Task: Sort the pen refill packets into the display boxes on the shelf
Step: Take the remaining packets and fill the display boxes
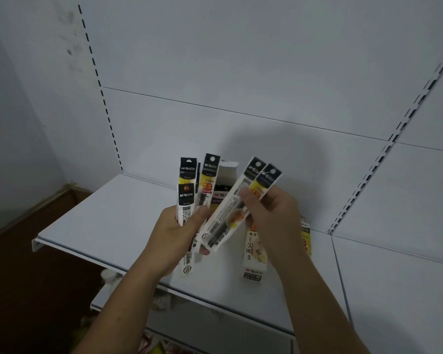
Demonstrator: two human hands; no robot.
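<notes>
Above shelf [100, 226]: left hand [174, 233] grips at least three packets [210, 175]; right hand [274, 215] pinches two.

On the white metal shelf [108, 226] an open display box [226, 175] and a printed refill box [253, 254] are set close together.

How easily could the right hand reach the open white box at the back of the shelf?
Probably yes. The open white box stands just beyond the right hand; only the two packets it pinches cross in front. The left hand and its fanned packets are off left.
</notes>
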